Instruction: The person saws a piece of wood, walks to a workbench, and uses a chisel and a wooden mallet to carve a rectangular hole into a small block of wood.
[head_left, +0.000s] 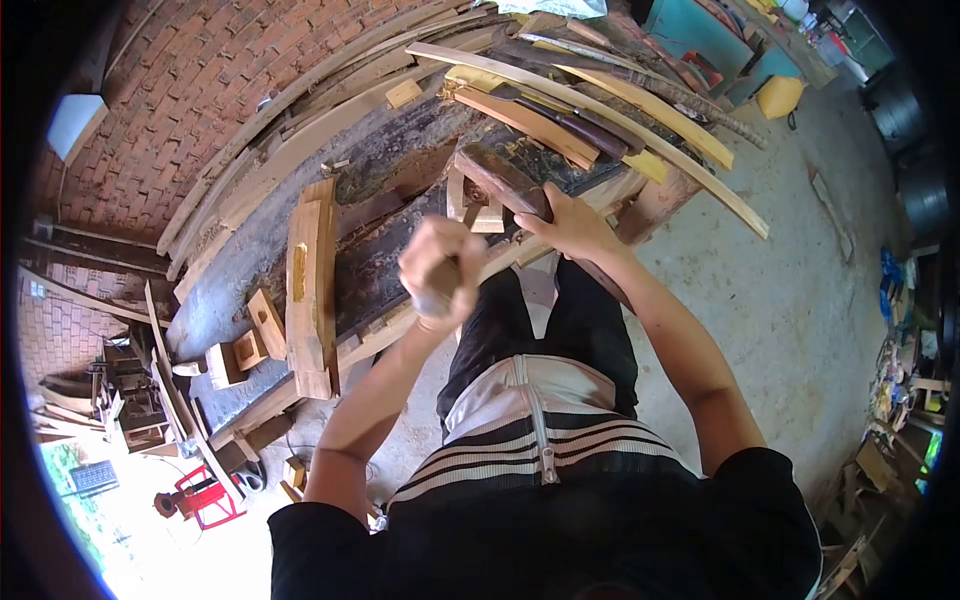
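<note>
My left hand point(440, 262), blurred, is closed in a fist around a tool's wooden handle point(436, 287); the tool's working end cannot be made out clearly. Just beyond it, a small light wooden block point(488, 219) rests at the workbench's near edge. My right hand point(577, 228) grips a wooden mallet point(497, 178) close to its head, the handle running back under my forearm. The mallet's head hangs over the block and hides part of it.
On the workbench point(370, 255), a thick timber with a slot point(313, 285) lies left of my hands. Smaller wooden blocks point(250, 350) sit farther left. Long strips point(640, 150) and dark-handled tools point(575, 125) lie beyond my right hand. A brick wall point(230, 80) stands behind.
</note>
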